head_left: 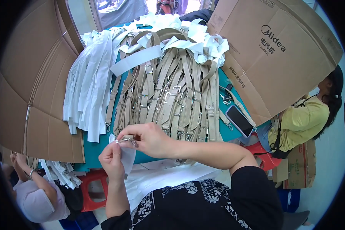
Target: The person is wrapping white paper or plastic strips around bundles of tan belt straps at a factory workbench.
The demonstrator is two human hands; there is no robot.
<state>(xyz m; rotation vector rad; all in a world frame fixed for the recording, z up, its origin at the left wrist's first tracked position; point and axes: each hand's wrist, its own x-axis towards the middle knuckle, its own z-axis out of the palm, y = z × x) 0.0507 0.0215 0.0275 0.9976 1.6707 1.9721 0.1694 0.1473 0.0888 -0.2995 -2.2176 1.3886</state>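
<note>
My two hands meet in front of my chest, at the near edge of the table. In the fingers of my right hand [152, 141] is a small metal strap fitting [128, 138], partly hidden, its exact kind too small to tell. My left hand [112, 158] pinches the top of a white strip [128, 160], close against the fitting. That strip hangs down between my hands. Just beyond them lies a thick heap of beige straps [165, 97] with silvery buckles and snap hooks. To its left, many long white strips [91, 82] drape over the table.
Big cardboard panels stand at left [34, 84] and right [274, 57] of the green table [92, 147]. A phone [239, 121] and keys [225, 98] lie at the right. Beside the table are a person in yellow [301, 120], another person [40, 197] and red stools [94, 191].
</note>
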